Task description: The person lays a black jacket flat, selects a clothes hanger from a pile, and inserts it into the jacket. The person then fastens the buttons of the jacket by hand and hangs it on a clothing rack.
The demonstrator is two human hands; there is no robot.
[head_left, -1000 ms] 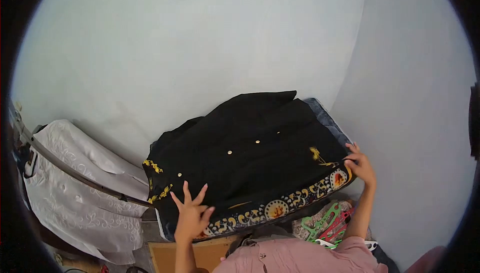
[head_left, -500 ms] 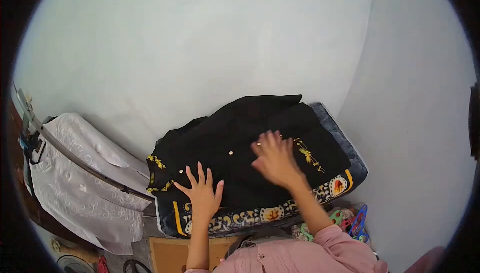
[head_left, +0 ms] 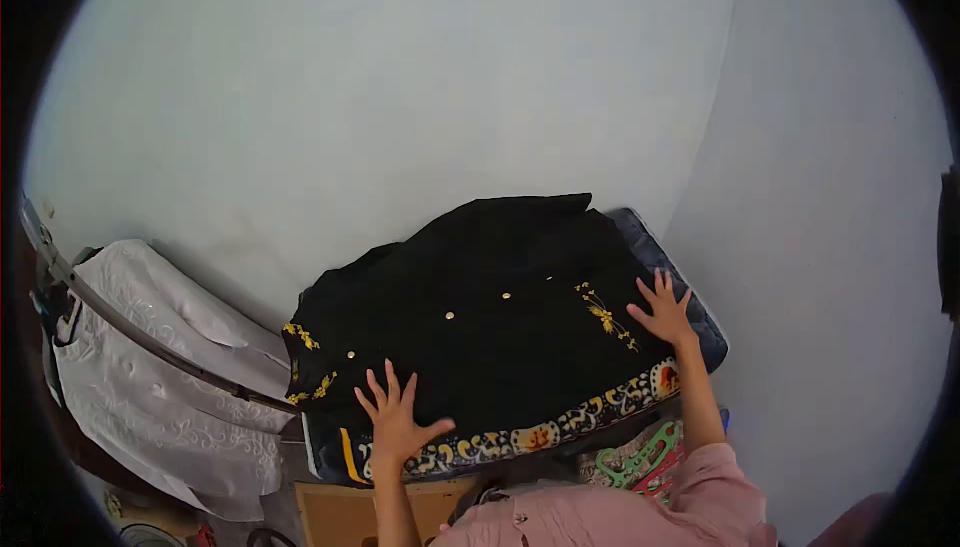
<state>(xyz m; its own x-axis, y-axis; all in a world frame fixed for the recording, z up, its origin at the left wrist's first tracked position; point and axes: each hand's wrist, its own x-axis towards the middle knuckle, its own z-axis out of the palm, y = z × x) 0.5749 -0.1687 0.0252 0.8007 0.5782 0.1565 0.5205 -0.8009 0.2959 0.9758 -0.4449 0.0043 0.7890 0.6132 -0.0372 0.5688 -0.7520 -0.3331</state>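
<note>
Black buttoned shirt with yellow embroidery (head_left: 480,367) lies front-up on a blue-grey plush padded mat (head_left: 712,340), collar by the mat's left edge. Looks mostly spread out, I'd say; the far side's outline is kinda uneven, so maybe a bit left there. Left hand (head_left: 398,429): fingers splayed over it by the near edge. Right hand (head_left: 667,317): fingers apart too, seemingly touching the hem near the right edge. Nothing gripped.

A black cloth shirt (head_left: 480,367) with small, round, pale-gold buttons (head_left: 450,316) and yellow floral embroidery (head_left: 605,321) is spread pretty flat over a dark-blue padded surface (head_left: 714,343) with a patterned border (head_left: 535,438). Collar end's pointed left, and one sleeve's stretched along the far side.
</note>
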